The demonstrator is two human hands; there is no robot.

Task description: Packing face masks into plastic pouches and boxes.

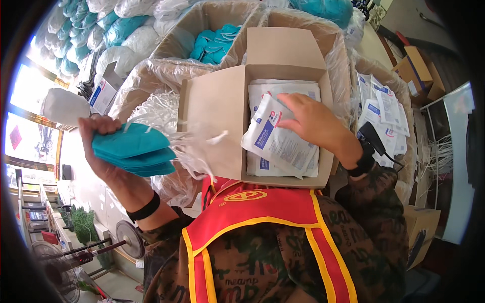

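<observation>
My left hand point(103, 139) is closed around a stack of teal face masks point(132, 146), raised at the left. White ear loops point(194, 151) trail from the stack toward the right. In front of me stands an open cardboard box point(212, 116) with its flaps spread. Flat white-and-blue packets point(260, 90) lie inside it. The top packet point(278, 141) sits at a slant over the others. Across its upper right part lies my right hand point(310, 118), thumb and fingers apart, touching the packet.
Behind the box, a plastic-lined carton point(174, 38) holds loose teal masks point(214, 44). A lined bin at the left contains white loops point(156, 111). At the right, another bin holds more packets point(386, 111). Bagged masks point(124, 30) pile up at the far left. A fan point(130, 240) stands lower left.
</observation>
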